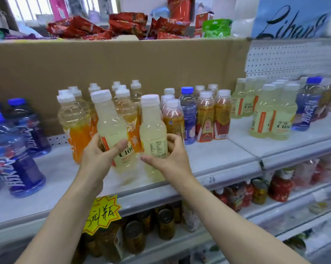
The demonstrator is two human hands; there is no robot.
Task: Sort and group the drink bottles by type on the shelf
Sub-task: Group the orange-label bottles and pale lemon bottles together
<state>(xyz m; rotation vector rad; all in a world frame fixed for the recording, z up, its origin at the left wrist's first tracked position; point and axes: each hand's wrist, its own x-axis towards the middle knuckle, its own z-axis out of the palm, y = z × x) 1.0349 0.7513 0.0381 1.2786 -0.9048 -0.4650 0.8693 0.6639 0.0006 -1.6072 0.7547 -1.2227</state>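
I see the left hand [98, 155] gripping one pale lemon bottle [111, 128], the right hand [170, 155] gripping a second lemon bottle [153, 128] — both above the shelf [218, 159] front, before the orange bottles [75, 119].

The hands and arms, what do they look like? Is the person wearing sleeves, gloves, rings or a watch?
Both arms are bare all the way to the bottom edge of the picture, so no sleeves show. The left hand and the right hand wear no gloves. No rings, watch or bracelet can be seen on the fingers or wrists. The visible fingernails look short and unpainted.
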